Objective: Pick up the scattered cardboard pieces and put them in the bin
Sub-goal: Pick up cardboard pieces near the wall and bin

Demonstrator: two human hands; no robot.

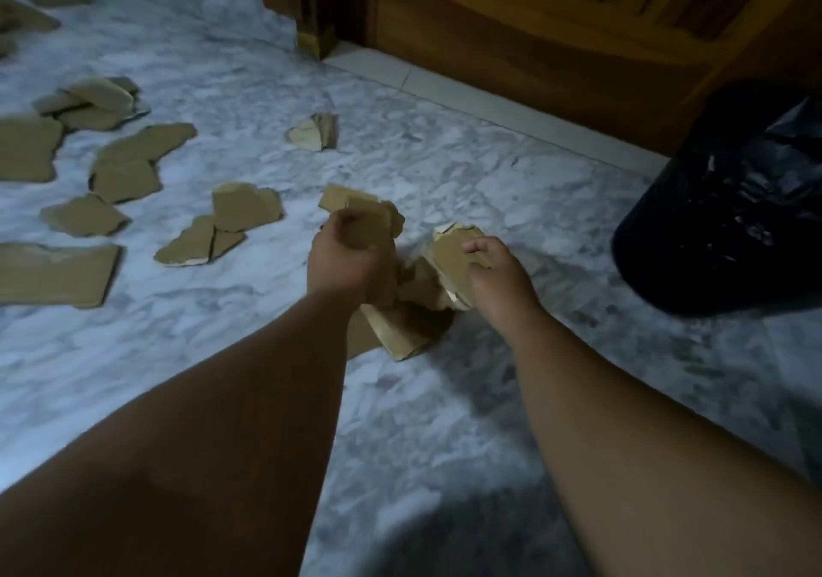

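Observation:
My left hand is closed around a bunch of torn brown cardboard pieces above the marble floor. My right hand grips another cardboard piece just to its right. More pieces hang or lie below and between both hands. Several torn pieces lie scattered on the floor to the left, such as a pair, a big flat one and a small one farther off. The bin, lined with a black bag, stands at the right, about a hand's width beyond my right hand.
A grey-white marble floor runs under everything. A wooden door and its frame with a pale threshold strip close off the far side, behind the bin.

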